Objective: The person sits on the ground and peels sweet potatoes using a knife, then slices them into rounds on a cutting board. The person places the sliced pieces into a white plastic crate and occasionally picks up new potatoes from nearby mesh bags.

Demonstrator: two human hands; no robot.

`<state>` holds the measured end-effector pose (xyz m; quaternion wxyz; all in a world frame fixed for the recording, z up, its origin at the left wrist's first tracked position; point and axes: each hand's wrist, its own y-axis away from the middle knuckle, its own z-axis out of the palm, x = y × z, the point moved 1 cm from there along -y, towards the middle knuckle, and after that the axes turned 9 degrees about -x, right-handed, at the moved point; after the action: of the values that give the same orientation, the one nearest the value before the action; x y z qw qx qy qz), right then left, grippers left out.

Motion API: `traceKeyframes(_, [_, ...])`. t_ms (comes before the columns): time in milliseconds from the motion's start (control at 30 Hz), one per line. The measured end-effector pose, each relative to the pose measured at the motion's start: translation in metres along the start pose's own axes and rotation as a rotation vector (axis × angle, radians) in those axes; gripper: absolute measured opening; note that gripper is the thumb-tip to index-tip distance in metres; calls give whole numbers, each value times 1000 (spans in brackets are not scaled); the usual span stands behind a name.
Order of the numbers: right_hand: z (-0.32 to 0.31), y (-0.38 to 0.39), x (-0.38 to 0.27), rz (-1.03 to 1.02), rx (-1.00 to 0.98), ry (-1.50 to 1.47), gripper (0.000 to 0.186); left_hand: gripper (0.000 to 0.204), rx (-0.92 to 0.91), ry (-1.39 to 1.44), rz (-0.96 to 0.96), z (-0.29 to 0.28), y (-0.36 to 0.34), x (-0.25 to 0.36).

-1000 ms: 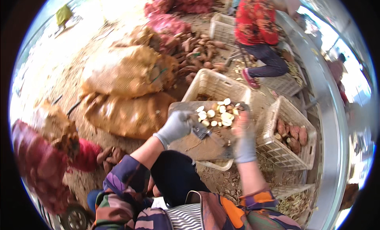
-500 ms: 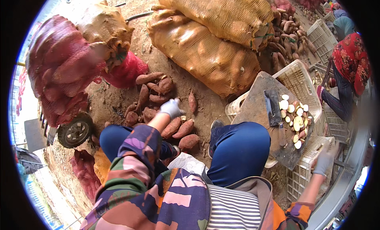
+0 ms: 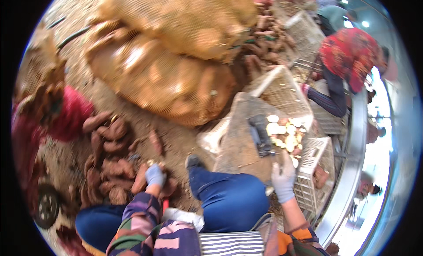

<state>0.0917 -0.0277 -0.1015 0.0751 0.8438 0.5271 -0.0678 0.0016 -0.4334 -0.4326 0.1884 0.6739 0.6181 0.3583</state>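
Observation:
My left hand (image 3: 155,175), in a pale glove, is down at the near edge of a pile of sweet potatoes (image 3: 115,165). Its fingers are curled over a reddish sweet potato (image 3: 162,166), mostly covered by the glove. My right hand (image 3: 283,179), gloved too, is over the near right part of a worn board (image 3: 240,143), fingers apart and nothing seen in them. Just beyond it lies a broad dark knife (image 3: 260,139); its handle is hard to make out. Cut pale sweet potato pieces (image 3: 286,135) lie beside the blade.
Stuffed yellow mesh sacks (image 3: 167,75) lie ahead, with a red mesh sack (image 3: 70,115) at left. Pale plastic crates (image 3: 282,86) stand beyond the board, and another crate (image 3: 310,185) holds sweet potatoes at right. A person in red (image 3: 348,55) bends over farther right.
My view has swung right. My left hand has come down onto the sweet potatoes. My right hand has moved from the side crate to the board near the knife.

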Motion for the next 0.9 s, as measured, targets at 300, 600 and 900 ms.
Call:
traceKeyframes(300, [16,-32,6,194,-265,113,44,36,19,1539,377,-154,-24,21])
traceKeyframes(600, [4,-20,61,127,-240,-241,27,47,-509,1039,824,-310,65,253])
traceKeyframes(900, [-22,36,50,251,-6,-183,17,60,-30,-384,968,-219,113,388])
